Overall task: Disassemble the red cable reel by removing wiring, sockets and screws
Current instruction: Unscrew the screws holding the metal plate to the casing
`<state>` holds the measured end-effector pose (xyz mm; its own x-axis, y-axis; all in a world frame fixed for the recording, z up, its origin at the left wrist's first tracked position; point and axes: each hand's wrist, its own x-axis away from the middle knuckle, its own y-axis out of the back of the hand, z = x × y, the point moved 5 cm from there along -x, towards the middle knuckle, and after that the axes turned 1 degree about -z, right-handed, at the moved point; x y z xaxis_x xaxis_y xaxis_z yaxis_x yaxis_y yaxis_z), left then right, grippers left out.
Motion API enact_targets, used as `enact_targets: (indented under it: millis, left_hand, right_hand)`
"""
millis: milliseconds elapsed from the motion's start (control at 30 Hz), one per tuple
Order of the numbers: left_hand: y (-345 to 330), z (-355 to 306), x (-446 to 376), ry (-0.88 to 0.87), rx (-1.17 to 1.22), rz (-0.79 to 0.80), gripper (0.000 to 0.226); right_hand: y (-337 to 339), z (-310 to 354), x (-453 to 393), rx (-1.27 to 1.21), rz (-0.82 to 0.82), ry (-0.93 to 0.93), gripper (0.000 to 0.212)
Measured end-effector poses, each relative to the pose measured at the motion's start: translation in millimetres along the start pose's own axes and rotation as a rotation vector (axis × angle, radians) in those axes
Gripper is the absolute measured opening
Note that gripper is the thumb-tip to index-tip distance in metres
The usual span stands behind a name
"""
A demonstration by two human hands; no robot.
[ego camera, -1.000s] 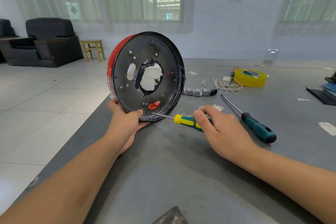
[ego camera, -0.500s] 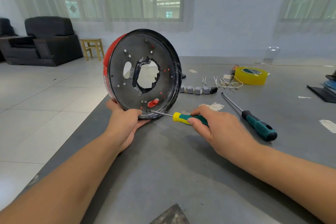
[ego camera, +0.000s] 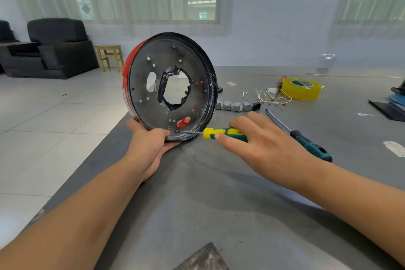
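One grey surface (ego camera: 219,193) carries the work. One red cable reel (ego camera: 169,85), already stripped to its black inner flange with a ragged central opening, stands on edge near the surface's left border, its rim resting in the left hand (ego camera: 151,147), whose grip is clamped on the lower rim, thumb on the flange face and fingers behind. The right hand (ego camera: 263,144) pinches the yellow-and-green screwdriver (ego camera: 219,133), its grip closed on the handle between thumb and fingers, and the tip sits at a screw point low on the flange, just beside the left thumb. The step in hand appears to be screw removal; the next move likely calls for steady axial pressure and turning while the left hand keeps the reel from rolling or tipping. One roll of yellow tape (ego camera: 301,89) lies well apart at the far right, with one wooden-handled tool partly hidden behind it. A second screwdriver (ego camera: 306,140), teal-handled, lies free just beyond the right hand. About four grey sockets (ego camera: 232,105) sit in a row beside the reel, ended by one small black part. Several short white wires (ego camera: 271,95) lie near them; an exact count cannot be made.
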<state>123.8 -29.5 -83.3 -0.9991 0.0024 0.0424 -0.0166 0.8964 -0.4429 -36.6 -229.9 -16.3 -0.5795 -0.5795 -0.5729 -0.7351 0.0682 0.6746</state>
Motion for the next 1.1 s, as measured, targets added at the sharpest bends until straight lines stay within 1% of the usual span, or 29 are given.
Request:
enact_targets:
  millis: [67,100,167,233,300,333,400,433,500,533,600,667,733,767,800,833,867,900,933,1000,1067,1100]
  left_hand:
    - [1,-1,0,-0.015,-0.008,-0.011,0.058]
    - [1,-1,0,-0.021,-0.014,-0.017,0.057]
    - [1,0,-1,-0.022,-0.025,-0.021,0.057]
    - [2,1,-1,-0.014,-0.033,-0.023,0.055]
    - [2,1,-1,-0.009,-0.028,-0.029,0.054]
    - [2,0,0,-0.009,-0.025,-0.027,0.053]
    - [1,-1,2,-0.019,-0.035,-0.013,0.050]
    - [0,-1,3,-0.025,-0.046,-0.009,0.049]
    - [-1,-2,5,-0.032,-0.057,-0.007,0.049]
    - [-2,-2,5,-0.029,-0.055,-0.007,0.049]
    - [-2,-2,5,-0.021,-0.047,-0.012,0.049]
    - [-2,-3,5,-0.022,-0.048,-0.021,0.049]
    - [0,-2,3,-0.018,-0.046,-0.030,0.048]
    - [1,-2,3,-0.013,-0.043,-0.033,0.048]
    - [1,-1,2,-0.010,-0.041,-0.034,0.049]
    - [2,-1,1,-0.007,-0.041,-0.033,0.050]
    - [2,0,1,-0.004,-0.039,-0.030,0.051]
    - [3,0,1,-0.001,-0.034,-0.029,0.051]
    - [3,0,1,0.002,-0.029,-0.028,0.050]
    - [3,1,0,0.008,-0.029,-0.027,0.047]
    - [4,2,-1,0.015,-0.032,-0.020,0.048]
    - [3,2,-1,0.016,-0.028,-0.017,0.048]
  right_hand:
    - [2,2,1,-0.115,-0.066,-0.036,0.026]
    - [1,3,1,-0.222,-0.076,-0.095,0.025]
    - [-3,5,2,-0.468,-0.060,-0.274,0.034]
    - [-9,4,3,-0.684,-0.066,-0.500,0.041]
    - [-15,1,4,-0.831,-0.066,-0.714,0.034]
    - [-18,0,5,-0.885,-0.052,-0.793,0.034]
    - [-24,-1,8,-0.944,-0.011,-0.892,0.043]
    - [-27,-2,10,-0.955,-0.002,-0.933,0.042]
    - [-33,-4,12,-0.963,0.006,-0.994,0.032]
    - [-34,-5,13,-0.959,0.025,-0.995,0.027]
    - [-31,-7,12,-0.916,0.086,-0.925,0.022]
    - [-22,-6,8,-0.765,0.154,-0.745,0.017]
    - [-13,-1,3,-0.540,0.199,-0.492,0.024]
    - [-9,1,0,-0.401,0.177,-0.343,0.024]
    - [-4,2,-2,-0.250,0.133,-0.204,0.020]
    - [0,4,-3,-0.118,0.078,-0.098,0.017]
    - [3,4,-4,-0.027,0.022,-0.034,0.019]
    - [5,4,-4,0.010,-0.029,0.001,0.023]
    - [7,4,-4,-0.004,-0.072,0.011,0.024]
    - [8,8,-2,-0.134,-0.105,-0.037,0.024]
    - [5,11,0,-0.344,-0.069,-0.189,0.037]
    - [3,9,2,-0.474,-0.065,-0.316,0.041]
